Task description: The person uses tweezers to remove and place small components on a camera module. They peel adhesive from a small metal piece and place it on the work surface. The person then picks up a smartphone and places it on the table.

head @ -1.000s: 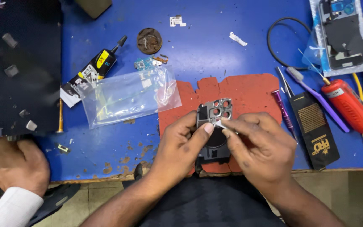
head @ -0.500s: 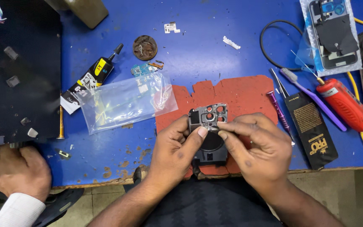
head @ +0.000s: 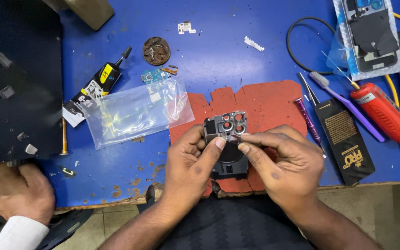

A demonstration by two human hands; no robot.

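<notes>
phone back frame (head: pixel 227 139) held upright-ish over red mat (head: pixel 265 104), near table (head: pixel 237 55) front edge, straight ahead of person. long axis runs away from body, camera cluster at far end. left hand (head: pixel 188 169) grip clamped on frame's left side, thumb across camera plate. right hand (head: pixel 281 162) grip pinched together at frame's right edge, fingertips just beside lenses. both hands equally close. another person's hand (head: pixel 15 192) rests far left. clear plastic bag (head: pixel 135 111) lies left of frame.

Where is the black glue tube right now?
In the head view, the black glue tube lies slanted on the blue table, upper left of both hands, its base against the clear plastic bag.
</notes>
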